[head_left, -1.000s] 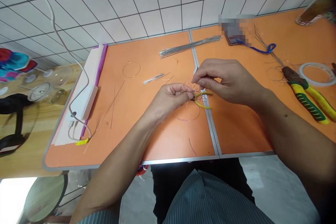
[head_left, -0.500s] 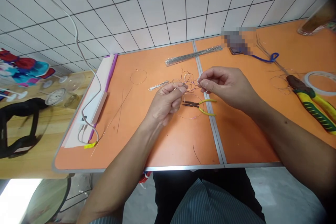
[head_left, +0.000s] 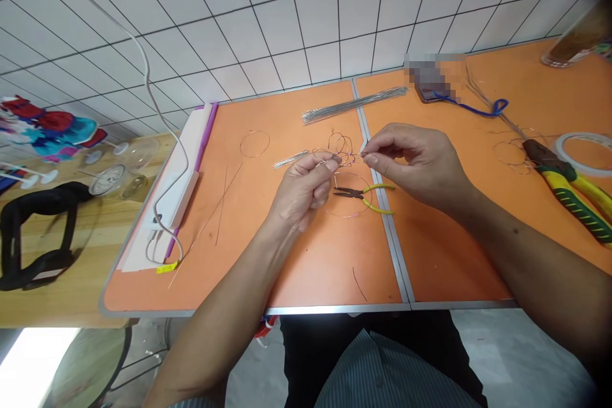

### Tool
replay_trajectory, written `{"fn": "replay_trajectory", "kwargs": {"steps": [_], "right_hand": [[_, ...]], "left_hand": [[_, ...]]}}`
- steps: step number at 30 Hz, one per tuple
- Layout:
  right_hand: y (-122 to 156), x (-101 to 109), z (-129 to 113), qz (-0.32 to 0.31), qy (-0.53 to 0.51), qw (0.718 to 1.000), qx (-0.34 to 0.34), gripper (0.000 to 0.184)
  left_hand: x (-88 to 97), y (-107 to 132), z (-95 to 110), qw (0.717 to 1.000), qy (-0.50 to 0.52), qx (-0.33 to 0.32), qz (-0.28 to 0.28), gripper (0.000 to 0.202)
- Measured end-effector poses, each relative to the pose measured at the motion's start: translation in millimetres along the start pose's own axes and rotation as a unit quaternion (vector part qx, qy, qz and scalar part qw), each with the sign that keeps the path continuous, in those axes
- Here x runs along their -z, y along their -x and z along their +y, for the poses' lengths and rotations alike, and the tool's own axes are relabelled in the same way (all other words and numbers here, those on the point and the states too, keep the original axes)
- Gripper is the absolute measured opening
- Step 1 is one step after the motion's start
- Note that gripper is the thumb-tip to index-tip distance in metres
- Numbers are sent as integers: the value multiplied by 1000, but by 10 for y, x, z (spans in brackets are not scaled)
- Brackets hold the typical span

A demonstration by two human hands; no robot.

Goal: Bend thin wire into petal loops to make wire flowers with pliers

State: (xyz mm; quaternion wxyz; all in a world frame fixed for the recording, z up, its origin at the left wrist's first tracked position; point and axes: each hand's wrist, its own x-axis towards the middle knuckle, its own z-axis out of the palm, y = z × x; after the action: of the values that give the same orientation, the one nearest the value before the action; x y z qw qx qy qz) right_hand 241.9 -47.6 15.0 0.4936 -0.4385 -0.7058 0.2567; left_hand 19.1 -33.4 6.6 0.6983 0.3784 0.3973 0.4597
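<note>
My left hand pinches a piece of thin copper-coloured wire bent into several loops, held just above the orange table. Across from it, the thumb and index finger of my right hand are pressed together on a thin wire end at the right side of the looped piece. Below my hands lie small pliers with dark jaws and yellow handles, jaws to the left. A thin wire ring with small pinkish bits on it lies around the pliers' head.
Behind lies a bundle of straight silver wires; a shorter bundle and a wire circle sit leftward. Large yellow-green pliers, a white tape roll and a blue cord are right. A white power strip stands left.
My right fingertips have come down slightly and are closer together on the wire end. The loops now stand a little differently between my hands. The whole view has shifted slightly.
</note>
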Motion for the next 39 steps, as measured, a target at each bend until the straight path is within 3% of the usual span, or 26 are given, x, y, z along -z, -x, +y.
{"fn": "replay_trajectory", "kwargs": {"steps": [5, 9, 15, 22, 30, 39], "right_hand": [[10, 11, -75, -29, -34, 999, 5, 12], [3, 30, -104, -29, -86, 994, -66, 26], [-19, 56, -6, -67, -167, 971, -158, 25], [-46, 53, -26, -79, -157, 968, -181, 30], [-69, 60, -9, -94, -151, 970, -168, 17], [-72, 69, -14, -97, -151, 968, -174, 20]], "left_hand": [[-2, -4, -9, 1000, -16, -6, 0, 41], [17, -10, -34, 999, -25, -24, -6, 38], [24, -4, -57, 998, -42, -45, -19, 33], [8, 6, -81, 994, -94, -42, -38, 26], [-18, 24, -62, 991, -129, -22, -36, 28], [-11, 35, -51, 990, -132, -16, -52, 32]]}}
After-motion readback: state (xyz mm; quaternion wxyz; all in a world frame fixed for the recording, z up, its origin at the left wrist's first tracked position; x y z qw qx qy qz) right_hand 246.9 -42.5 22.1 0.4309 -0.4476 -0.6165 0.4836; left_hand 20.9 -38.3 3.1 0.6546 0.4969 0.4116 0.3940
